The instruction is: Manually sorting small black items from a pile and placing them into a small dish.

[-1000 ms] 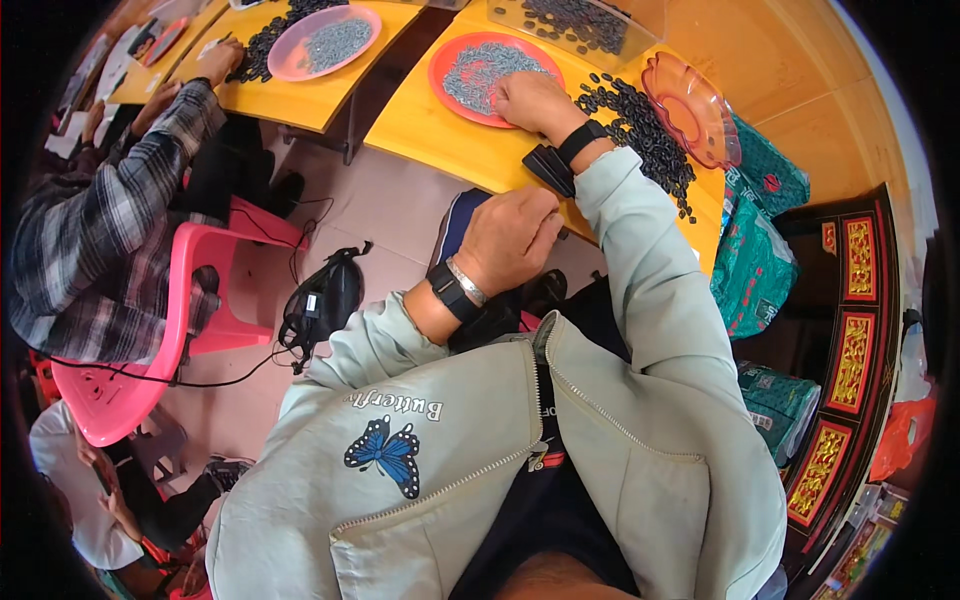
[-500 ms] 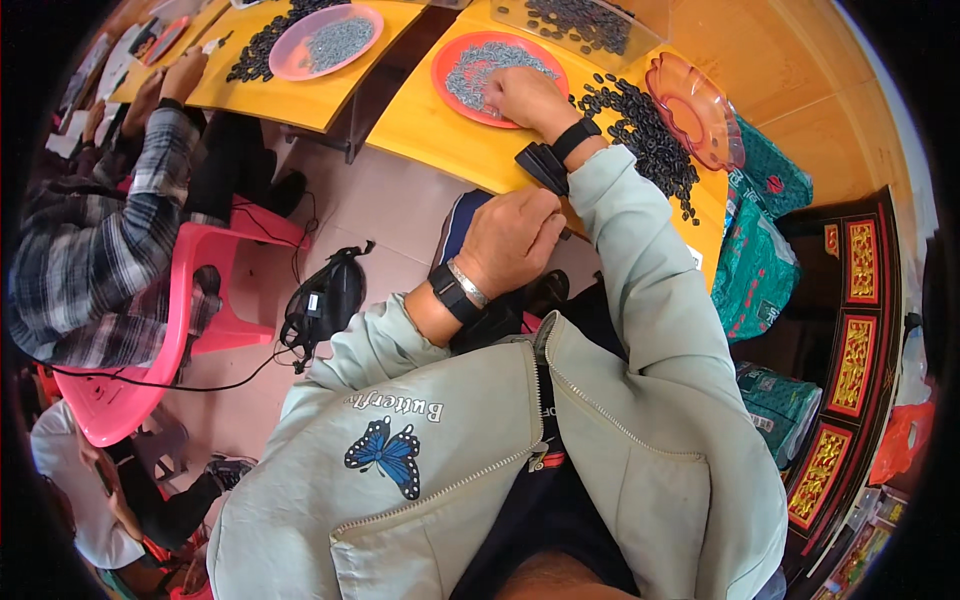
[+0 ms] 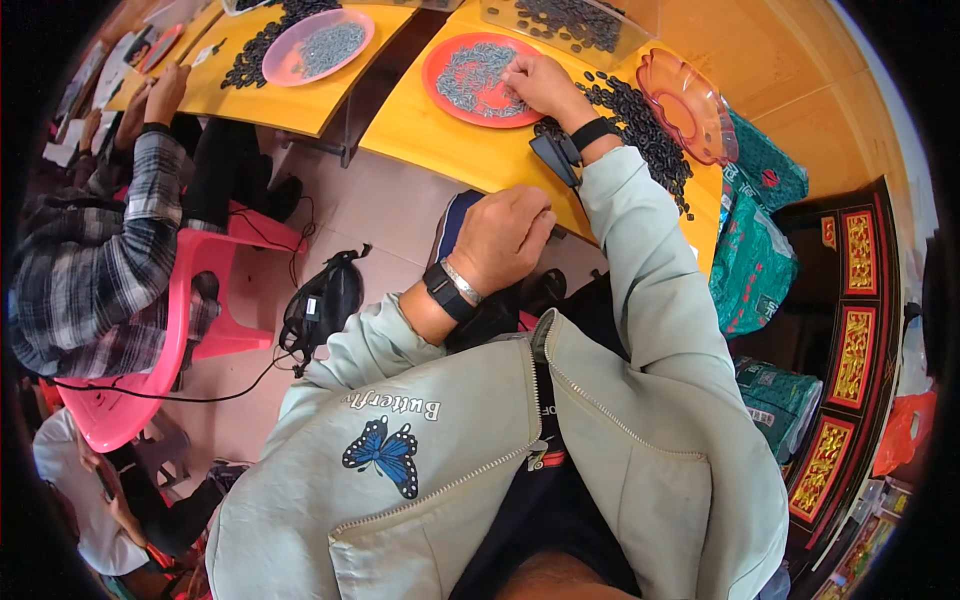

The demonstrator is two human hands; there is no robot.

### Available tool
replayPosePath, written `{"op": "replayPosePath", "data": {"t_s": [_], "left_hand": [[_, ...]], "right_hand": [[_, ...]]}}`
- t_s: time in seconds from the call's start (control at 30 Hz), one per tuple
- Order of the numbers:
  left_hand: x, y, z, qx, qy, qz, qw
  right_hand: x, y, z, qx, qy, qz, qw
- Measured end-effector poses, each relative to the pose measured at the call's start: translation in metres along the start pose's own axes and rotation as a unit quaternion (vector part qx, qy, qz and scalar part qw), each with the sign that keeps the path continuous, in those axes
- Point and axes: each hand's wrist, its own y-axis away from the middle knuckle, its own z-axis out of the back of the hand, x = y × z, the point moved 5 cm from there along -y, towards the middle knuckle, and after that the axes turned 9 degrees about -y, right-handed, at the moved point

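My right hand (image 3: 548, 88) is over the right side of a red plate (image 3: 432, 90), its fingers pinched together. Small grey metal pieces (image 3: 470, 75), slender like screws, lie scattered on the plate. Whatever is between those fingertips is too small to make out. Closer to my body, my left hand (image 3: 500, 240) hangs just off the table's front edge with its fingers curled closed; what they hold, if anything, is hidden. Beside my right wrist spreads a pile of small black rounded parts (image 3: 640, 125) on the yellow table (image 3: 410, 140).
A clear bin (image 3: 560, 30) of black parts stands at the back. A scalloped orange dish (image 3: 680, 110) and green bags (image 3: 750, 270) are on the right. Leftward, a person in a checked sleeve (image 3: 155, 185) sits at another table with a pink plate (image 3: 285, 70). A black bag (image 3: 325, 300) lies on the floor.
My right hand has shifted slightly right and up, its fingertips now nearer the plate's right side. My left hand stays nearly in place, still curled. The view has shifted a little.
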Motion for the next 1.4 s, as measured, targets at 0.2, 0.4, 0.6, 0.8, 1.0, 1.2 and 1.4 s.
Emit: {"op": "replayPosePath", "data": {"t_s": [0.2, 0.4, 0.6, 0.8, 1.0, 1.2, 1.4], "left_hand": [[-0.007, 0.0, -0.008, -0.015, -0.005, 0.009, 1.0], [0.025, 0.002, -0.005, -0.055, 0.061, 0.161, 0.983], [0.038, 0.012, -0.027, 0.039, 0.302, 0.244, 0.921], [0.029, 0.02, -0.046, 0.208, 0.362, 0.271, 0.867], [0.032, 0.024, -0.049, 0.223, 0.412, 0.289, 0.835], [0.035, 0.026, -0.052, 0.257, 0.417, 0.294, 0.821], [0.031, 0.025, -0.05, 0.254, 0.415, 0.302, 0.82]], "right_hand": [[-0.005, 0.015, 0.018, 0.039, -0.076, -0.034, 0.996], [0.058, 0.084, 0.036, 0.086, -0.229, -0.014, 0.97], [0.089, 0.178, 0.029, 0.07, -0.145, 0.066, 0.985], [0.081, 0.204, 0.036, 0.063, -0.131, 0.03, 0.989], [0.075, 0.209, 0.036, 0.055, -0.189, -0.024, 0.98], [0.081, 0.207, 0.042, 0.081, -0.148, 0.032, 0.985], [0.077, 0.208, 0.04, 0.073, -0.171, 0.003, 0.983]]}}
